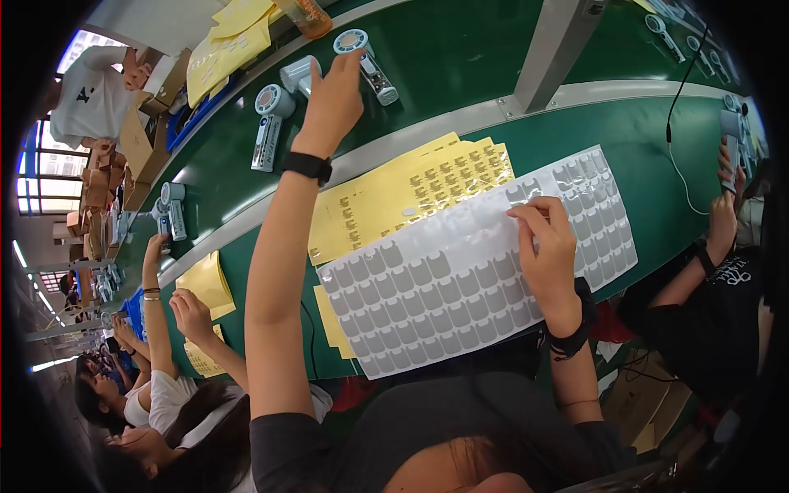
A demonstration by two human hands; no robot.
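Our right hand [549,255] has thumb and forefinger about together; we can't tell if there's a label between them. Right under that grip is the label sheet [472,234], probably light, bendy and a bit slippery, so we'd hold an edge. It's glossy white with rows of grey notched labels [440,263]. Our left hand [334,99] has its fingers spread by the middle fan [297,76], pale blue and tilted; can't tell if that grip's on it. Seems lightweight, hard plastic, best held by the handle. Just beyond, on the desk [460,53]: two more fans.
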